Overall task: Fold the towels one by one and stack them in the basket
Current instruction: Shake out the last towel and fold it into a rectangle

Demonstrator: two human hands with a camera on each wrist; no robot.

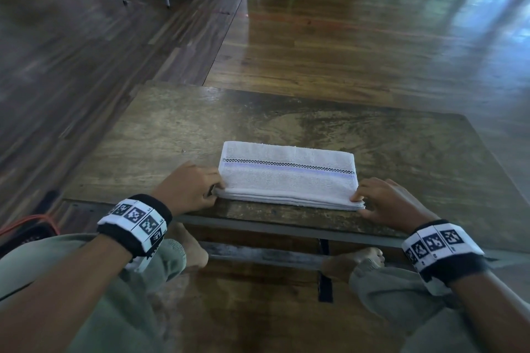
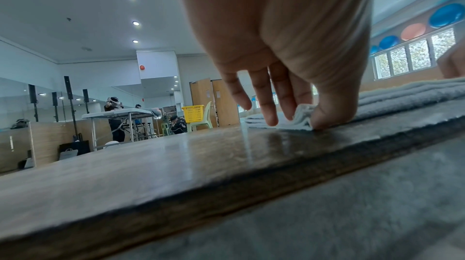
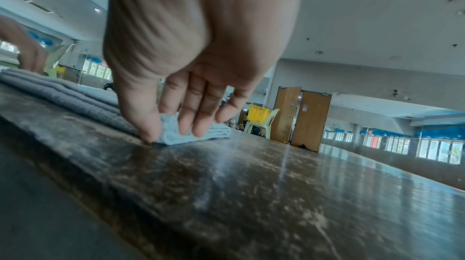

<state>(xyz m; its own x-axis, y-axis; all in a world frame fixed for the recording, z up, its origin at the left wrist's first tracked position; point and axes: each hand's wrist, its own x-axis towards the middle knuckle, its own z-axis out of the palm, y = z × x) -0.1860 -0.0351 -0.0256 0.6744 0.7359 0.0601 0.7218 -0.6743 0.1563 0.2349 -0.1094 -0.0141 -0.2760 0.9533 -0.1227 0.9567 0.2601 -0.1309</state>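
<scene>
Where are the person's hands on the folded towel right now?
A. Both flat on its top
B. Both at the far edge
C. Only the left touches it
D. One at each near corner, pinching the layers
D: the left hand and the right hand each pinch a near corner of the towel on the table.

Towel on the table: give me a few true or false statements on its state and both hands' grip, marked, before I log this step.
1. The towel lies folded in layers on the wooden table. True.
2. The left hand pinches the towel's near left corner. True.
3. The right hand rests in the lap. False: it pinches the near right corner.
4. The towel is plain white. False: a checkered and blue stripe crosses it.
5. The towel hangs over the table's edge. False: it lies wholly on top.
</scene>
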